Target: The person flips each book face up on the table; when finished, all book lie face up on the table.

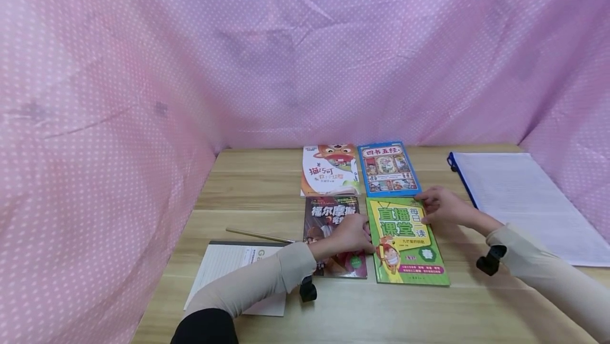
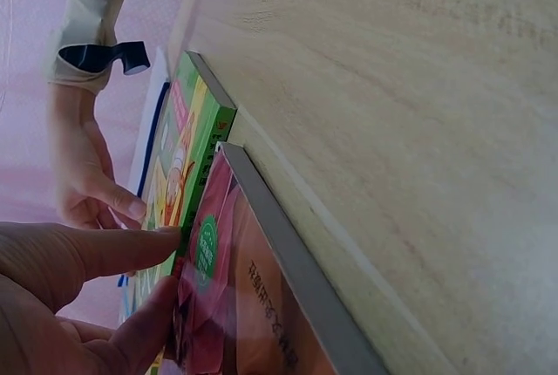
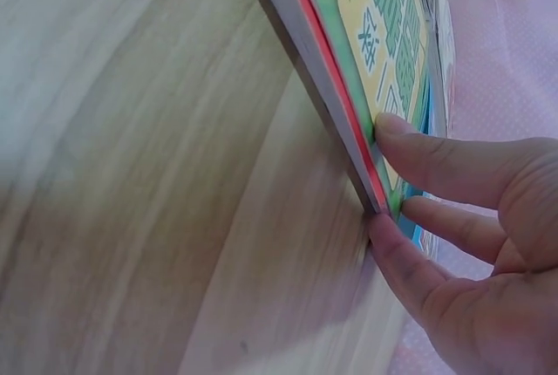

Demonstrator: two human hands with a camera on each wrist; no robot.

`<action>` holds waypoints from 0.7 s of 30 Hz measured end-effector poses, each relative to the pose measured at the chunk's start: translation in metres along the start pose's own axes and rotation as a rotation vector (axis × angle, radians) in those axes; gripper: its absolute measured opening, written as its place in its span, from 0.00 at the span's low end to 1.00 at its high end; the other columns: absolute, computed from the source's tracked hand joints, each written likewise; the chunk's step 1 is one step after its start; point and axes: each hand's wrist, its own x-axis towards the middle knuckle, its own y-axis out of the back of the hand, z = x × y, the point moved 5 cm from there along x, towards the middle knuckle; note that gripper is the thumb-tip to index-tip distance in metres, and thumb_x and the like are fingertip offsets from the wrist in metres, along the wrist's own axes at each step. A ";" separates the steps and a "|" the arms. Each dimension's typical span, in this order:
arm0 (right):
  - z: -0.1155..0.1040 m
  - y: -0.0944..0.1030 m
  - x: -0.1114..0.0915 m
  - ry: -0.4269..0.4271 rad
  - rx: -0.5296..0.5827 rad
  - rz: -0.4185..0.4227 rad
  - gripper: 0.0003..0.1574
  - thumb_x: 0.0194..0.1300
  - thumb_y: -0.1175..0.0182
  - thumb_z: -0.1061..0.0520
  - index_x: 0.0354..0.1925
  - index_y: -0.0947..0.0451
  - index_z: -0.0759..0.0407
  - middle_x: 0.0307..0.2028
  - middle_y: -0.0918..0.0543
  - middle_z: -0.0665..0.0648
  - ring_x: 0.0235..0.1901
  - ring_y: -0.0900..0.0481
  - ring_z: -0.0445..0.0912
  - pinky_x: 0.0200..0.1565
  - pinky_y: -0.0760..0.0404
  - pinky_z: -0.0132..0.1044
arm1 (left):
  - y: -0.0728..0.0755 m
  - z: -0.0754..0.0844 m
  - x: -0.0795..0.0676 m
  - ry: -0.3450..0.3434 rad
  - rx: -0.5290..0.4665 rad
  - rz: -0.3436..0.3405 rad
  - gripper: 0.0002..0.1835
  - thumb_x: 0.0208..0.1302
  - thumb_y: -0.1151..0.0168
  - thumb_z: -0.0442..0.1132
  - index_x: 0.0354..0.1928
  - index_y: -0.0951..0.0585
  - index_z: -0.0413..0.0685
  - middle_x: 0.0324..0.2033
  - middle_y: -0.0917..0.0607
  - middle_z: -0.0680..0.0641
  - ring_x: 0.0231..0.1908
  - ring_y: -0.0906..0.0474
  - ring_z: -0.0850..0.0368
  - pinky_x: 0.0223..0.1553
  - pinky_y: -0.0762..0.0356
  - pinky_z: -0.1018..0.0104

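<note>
A green book point(image 1: 412, 264) with a yellow title panel lies flat at the front right of a block of books. My left hand point(image 1: 350, 237) reaches over the dark book point(image 1: 355, 270), thumb and fingertips touching the green book's spine. At its upper right corner, my right hand point(image 1: 445, 207) pinches the green book, with the thumb point(image 3: 405, 126) on the cover and fingertips at the edges. Behind it lies the blue-bordered book point(image 1: 388, 169), its lower edge close to the green one. A white book with a cartoon animal point(image 1: 329, 169) lies behind the dark book.
A lined notebook point(image 1: 214, 275) lies at the left, partly under my left forearm, with a slim stick-like pen point(image 1: 257, 235) behind it. On the right side rests a white zip folder point(image 1: 529, 201) with a blue edge. Pink dotted cloth point(image 1: 305, 69) hangs around the wooden table point(image 1: 257, 185).
</note>
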 end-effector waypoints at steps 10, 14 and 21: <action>-0.001 0.000 -0.001 -0.020 0.026 -0.002 0.42 0.55 0.23 0.60 0.63 0.27 0.76 0.56 0.25 0.78 0.51 0.18 0.63 0.51 0.13 0.51 | 0.002 -0.004 0.000 -0.026 -0.019 -0.006 0.22 0.46 0.18 0.33 0.44 0.18 0.39 0.29 0.15 0.52 0.26 0.20 0.68 0.29 0.21 0.77; -0.001 0.000 0.003 -0.025 0.023 0.003 0.42 0.56 0.24 0.59 0.65 0.28 0.75 0.56 0.25 0.76 0.53 0.19 0.63 0.53 0.14 0.52 | 0.005 -0.004 0.000 -0.044 -0.032 0.000 0.25 0.47 0.18 0.33 0.48 0.18 0.37 0.30 0.14 0.52 0.26 0.20 0.68 0.31 0.21 0.78; -0.006 0.004 0.002 0.034 0.020 0.016 0.40 0.55 0.24 0.61 0.61 0.27 0.79 0.51 0.20 0.76 0.50 0.17 0.64 0.49 0.13 0.51 | 0.008 -0.007 -0.003 -0.061 -0.100 -0.028 0.27 0.49 0.19 0.33 0.53 0.18 0.36 0.34 0.13 0.49 0.29 0.18 0.68 0.34 0.18 0.77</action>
